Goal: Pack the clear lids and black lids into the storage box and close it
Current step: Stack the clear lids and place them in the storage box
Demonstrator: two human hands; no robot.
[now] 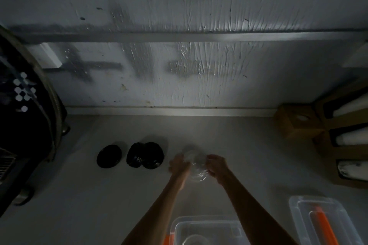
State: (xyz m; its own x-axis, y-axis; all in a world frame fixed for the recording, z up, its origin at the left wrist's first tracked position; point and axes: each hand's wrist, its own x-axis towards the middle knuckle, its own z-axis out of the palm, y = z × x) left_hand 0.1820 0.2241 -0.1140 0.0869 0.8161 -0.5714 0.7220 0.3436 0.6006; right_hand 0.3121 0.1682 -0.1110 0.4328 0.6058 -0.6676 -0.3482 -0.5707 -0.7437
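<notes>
A stack of clear lids (197, 166) lies on the grey counter, held from both sides: my left hand (178, 164) grips its left side and my right hand (216, 165) its right. To the left lie black lids: a single flat pile (109, 156) and a toppled stack (145, 155). The clear storage box (207, 228) stands open at the near edge between my forearms, with something clear and round inside it. Its clear cover with an orange handle (322, 225) rests on the counter at the near right.
Brown cardboard dispensers (342, 135) holding white cups line the right side, with a small cardboard box (296, 121) beside them. A dark machine (25, 121) fills the left edge. A rough white wall (179, 65) rises behind the counter. The scene is dim.
</notes>
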